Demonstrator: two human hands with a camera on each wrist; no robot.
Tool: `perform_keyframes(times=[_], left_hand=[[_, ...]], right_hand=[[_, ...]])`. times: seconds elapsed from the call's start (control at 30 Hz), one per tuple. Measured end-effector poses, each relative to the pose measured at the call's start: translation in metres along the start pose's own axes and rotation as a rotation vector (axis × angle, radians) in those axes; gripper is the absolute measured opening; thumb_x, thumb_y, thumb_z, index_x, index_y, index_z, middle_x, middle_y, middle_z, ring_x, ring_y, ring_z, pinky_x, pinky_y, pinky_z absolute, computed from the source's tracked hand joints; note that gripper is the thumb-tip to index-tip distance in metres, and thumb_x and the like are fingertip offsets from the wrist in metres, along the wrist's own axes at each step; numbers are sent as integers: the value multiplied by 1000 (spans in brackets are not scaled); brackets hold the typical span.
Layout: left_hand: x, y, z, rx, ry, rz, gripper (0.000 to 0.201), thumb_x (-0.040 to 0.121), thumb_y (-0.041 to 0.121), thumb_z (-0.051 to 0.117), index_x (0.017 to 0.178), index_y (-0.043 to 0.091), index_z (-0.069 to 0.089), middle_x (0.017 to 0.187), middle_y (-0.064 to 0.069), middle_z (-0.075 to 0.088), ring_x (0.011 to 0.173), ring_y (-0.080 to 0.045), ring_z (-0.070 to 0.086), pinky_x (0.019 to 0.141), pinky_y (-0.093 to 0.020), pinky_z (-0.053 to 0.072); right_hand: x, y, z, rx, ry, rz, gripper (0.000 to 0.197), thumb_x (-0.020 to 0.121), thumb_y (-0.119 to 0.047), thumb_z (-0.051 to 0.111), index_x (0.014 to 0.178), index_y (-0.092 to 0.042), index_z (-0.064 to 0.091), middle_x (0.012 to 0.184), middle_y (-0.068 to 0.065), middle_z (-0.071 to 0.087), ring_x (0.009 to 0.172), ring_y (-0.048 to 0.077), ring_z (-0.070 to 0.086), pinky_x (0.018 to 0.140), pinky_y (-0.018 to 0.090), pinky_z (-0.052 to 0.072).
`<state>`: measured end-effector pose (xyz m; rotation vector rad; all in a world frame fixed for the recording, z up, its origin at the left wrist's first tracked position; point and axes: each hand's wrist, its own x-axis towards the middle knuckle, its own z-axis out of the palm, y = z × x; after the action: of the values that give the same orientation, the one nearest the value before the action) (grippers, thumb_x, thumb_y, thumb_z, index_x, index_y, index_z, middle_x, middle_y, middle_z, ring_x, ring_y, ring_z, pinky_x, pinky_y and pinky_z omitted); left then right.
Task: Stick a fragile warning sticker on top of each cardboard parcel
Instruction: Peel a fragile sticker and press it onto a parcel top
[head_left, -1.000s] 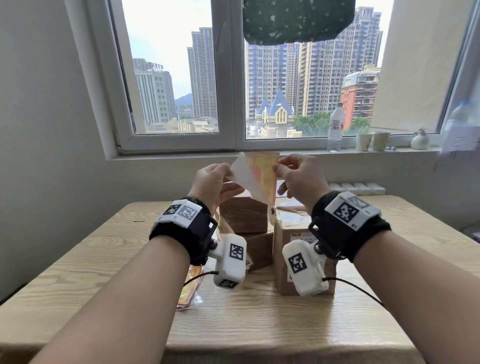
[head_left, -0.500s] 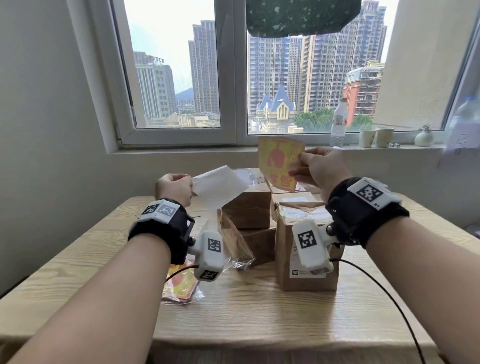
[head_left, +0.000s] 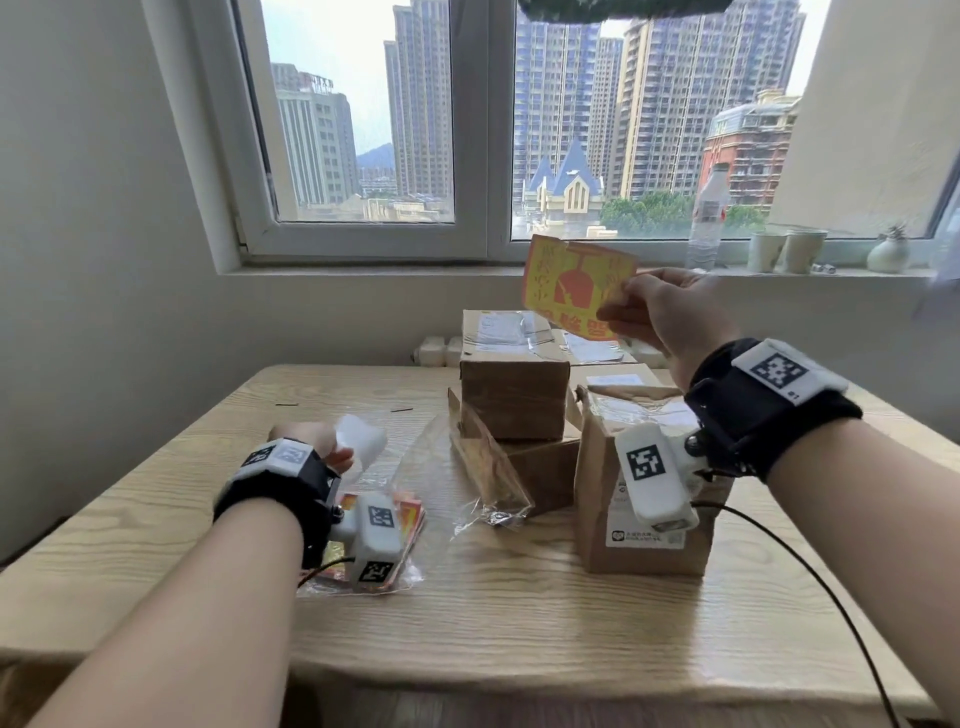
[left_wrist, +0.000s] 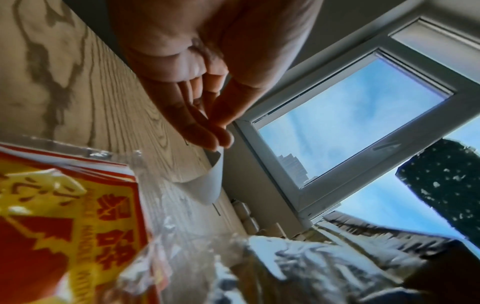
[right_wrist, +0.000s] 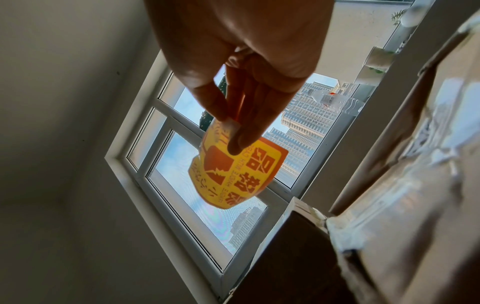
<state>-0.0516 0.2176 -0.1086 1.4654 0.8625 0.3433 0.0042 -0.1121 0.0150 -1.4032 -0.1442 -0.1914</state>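
My right hand (head_left: 615, 312) pinches a yellow and red fragile sticker (head_left: 576, 286) by its right edge and holds it up, above and behind the cardboard parcels. In the right wrist view the thumb and fingers (right_wrist: 228, 131) grip the sticker (right_wrist: 233, 172) at one corner. A small parcel (head_left: 511, 374) sits stacked on a lower one (head_left: 540, 467). A taller parcel (head_left: 644, 499) stands to their right, under my right wrist. My left hand (head_left: 332, 452) is low over the table at the left and pinches the white backing paper (head_left: 361, 441), which curls below the fingers (left_wrist: 207, 185).
A clear bag of spare stickers (head_left: 405, 525) lies on the wooden table (head_left: 493, 623) under my left wrist, with crumpled plastic (head_left: 493, 493) beside the stack. A flat parcel (head_left: 592, 345) lies behind. A bottle (head_left: 706, 218) and cups (head_left: 784, 249) stand on the windowsill.
The sticker and its backing paper have come apart. My left hand has dropped to the table at the left with the backing. My right hand has carried the sticker to the right.
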Motion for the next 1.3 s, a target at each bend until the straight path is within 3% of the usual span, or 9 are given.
perform_keyframes(times=[0.13,0.23,0.3,0.43,0.5,0.6,0.77,1.0,1.3], left_hand=[[-9,-7,11,-26,-58,-42,24,98,-5,33,93,4,54,73,-14,61,41,-19,60,48,-26,46],[-12,-4,19,-3,-57,73,38,94,-7,42,128,8,47,107,-20,60,62,-22,63,51,-28,51],[-13,2,19,32,-41,82,42,93,-4,45,134,8,43,103,-20,62,62,-24,61,51,-31,50],[-19,32,19,413,115,242,27,84,12,65,110,6,68,104,-14,68,94,-33,66,79,-33,51],[-34,53,26,361,80,310,20,83,15,65,100,7,73,99,-13,69,90,-33,67,72,-29,50],[-65,84,49,96,-111,345,12,89,15,60,82,8,67,69,-6,58,44,-14,51,41,-16,40],[-134,110,94,-9,-529,317,43,88,39,63,112,5,54,88,-14,71,71,-21,71,57,-26,60],[-170,98,134,-59,-731,345,54,75,-9,72,116,7,40,108,-25,65,86,-32,72,69,-34,61],[-178,81,153,53,-690,445,34,74,-14,70,90,8,49,110,-24,62,79,-30,71,58,-30,61]], right_hand=[[2,7,7,2,-11,3,8,92,-7,58,86,-8,63,78,15,73,68,23,72,66,29,59],[3,10,9,9,-30,6,6,90,-6,60,86,-7,64,74,13,73,68,22,72,64,28,58],[3,10,9,17,-45,4,5,88,-4,61,88,-6,65,74,13,73,69,21,73,65,26,58],[1,10,5,10,-114,-20,11,88,-9,58,87,-5,69,88,18,74,82,27,73,79,33,59],[0,6,2,8,-120,-42,19,91,-17,55,84,-5,68,90,20,74,83,30,72,81,37,59],[-3,-3,-5,61,-85,-56,31,96,-25,50,75,-7,63,83,19,70,76,31,70,77,37,59],[-10,-8,-25,-71,-59,-167,15,85,-7,67,71,-11,70,80,14,73,78,27,72,74,31,60],[-15,-2,-57,-235,-54,-266,26,78,6,70,70,-19,73,87,9,74,87,26,71,83,38,58],[-19,8,-74,-308,-81,-237,28,81,8,68,75,-19,70,90,2,72,92,21,71,83,37,59]])
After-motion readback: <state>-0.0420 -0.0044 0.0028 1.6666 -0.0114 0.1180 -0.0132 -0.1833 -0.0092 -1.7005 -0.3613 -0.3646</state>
